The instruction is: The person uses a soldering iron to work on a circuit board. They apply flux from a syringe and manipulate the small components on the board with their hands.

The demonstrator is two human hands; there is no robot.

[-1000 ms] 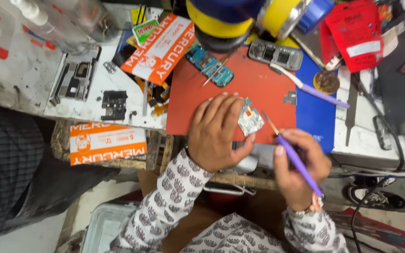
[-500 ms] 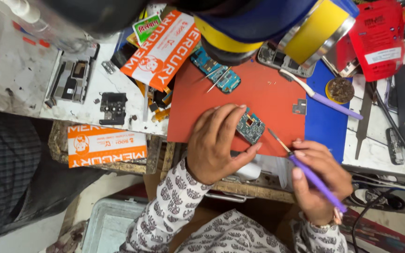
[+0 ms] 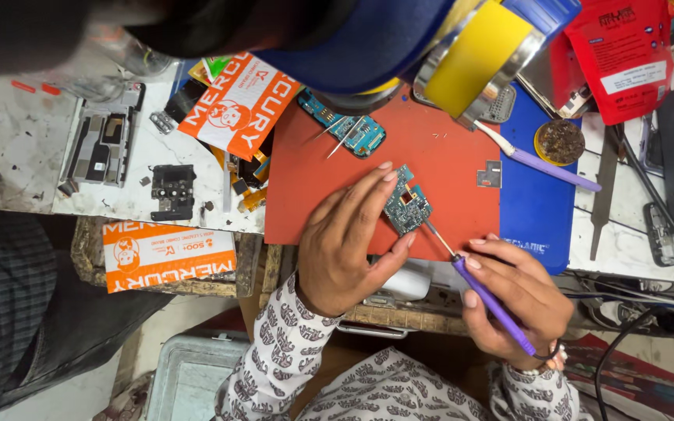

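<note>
My left hand (image 3: 349,242) pins a small green circuit board (image 3: 406,209) against the red work mat (image 3: 438,160), fingers on its left edge. My right hand (image 3: 512,300) grips a purple-handled soldering iron (image 3: 493,304) like a pen. Its thin metal tip touches the lower right corner of the board. A second blue-green circuit board (image 3: 352,129) with tweezers (image 3: 345,140) across it lies at the far side of the mat.
A blue mat (image 3: 536,206) lies right of the red one, with a purple tool (image 3: 544,168) and a round tin (image 3: 559,140). Orange printed boxes (image 3: 239,101) (image 3: 167,253), phone frames (image 3: 103,144) and small parts cover the white bench at left. Cables run at right. A yellow-and-blue lamp head (image 3: 462,54) hangs overhead.
The view has shifted, so the board and hands sit further right and lower. The iron's tip has come up against the board's corner. My left hand still holds the board down.
</note>
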